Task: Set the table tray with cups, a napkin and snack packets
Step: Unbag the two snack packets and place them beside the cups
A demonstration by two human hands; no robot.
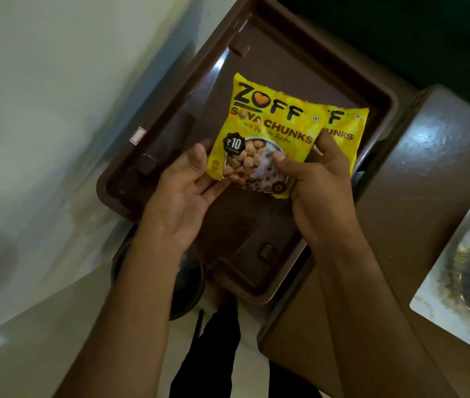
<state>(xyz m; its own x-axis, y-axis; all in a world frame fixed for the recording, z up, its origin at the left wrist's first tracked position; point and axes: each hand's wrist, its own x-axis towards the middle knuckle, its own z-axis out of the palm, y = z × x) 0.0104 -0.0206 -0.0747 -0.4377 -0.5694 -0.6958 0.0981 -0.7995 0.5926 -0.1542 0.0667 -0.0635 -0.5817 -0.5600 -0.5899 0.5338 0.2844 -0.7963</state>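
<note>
right hand (318, 193) pinches yellow soya packets (268, 133) | left hand (187, 193) open, touching | brown tray (383, 107)

Both forearms are showing bare from the near edge of the view up to the wrists, with no sleeve covering them. The left hand (183, 193) and right hand (318, 185) are wearing no rings, bands or gloves. Short, plain nails are showing on the thumbs. Between the arms, near the bottom, black trousers (219, 354) are covering the legs.
</note>
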